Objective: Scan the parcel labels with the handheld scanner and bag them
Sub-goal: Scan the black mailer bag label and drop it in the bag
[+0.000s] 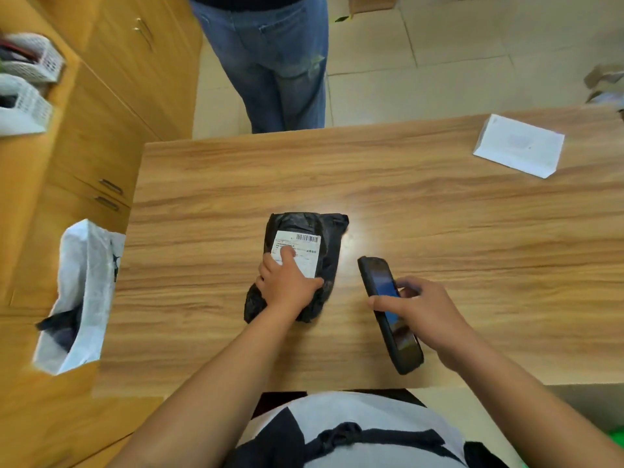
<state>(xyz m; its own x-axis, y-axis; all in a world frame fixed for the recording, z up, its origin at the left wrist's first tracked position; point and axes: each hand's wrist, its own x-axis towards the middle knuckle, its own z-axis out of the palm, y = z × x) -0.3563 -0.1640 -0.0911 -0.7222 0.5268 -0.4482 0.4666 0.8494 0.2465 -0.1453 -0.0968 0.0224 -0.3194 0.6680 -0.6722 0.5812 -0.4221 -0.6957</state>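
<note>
A black plastic parcel (329, 241) lies at the middle of the wooden table (439, 214), its white barcode label (304, 246) facing up. My left hand (287, 282) grips the parcel's near part, thumb along its right side and a finger pressing on the label. To the right, the black handheld scanner (381, 285) rests on or just above the table, screen up, its tip pointing away from me. My right hand (422, 309) holds it around the middle. A white woven bag (84, 282) stands open at the table's left edge with dark items inside.
A white flat parcel (520, 150) lies at the table's far right. A person in blue jeans (277, 62) stands beyond the far edge. Wooden cabinets (111, 130) with white baskets (30, 62) on top line the left side.
</note>
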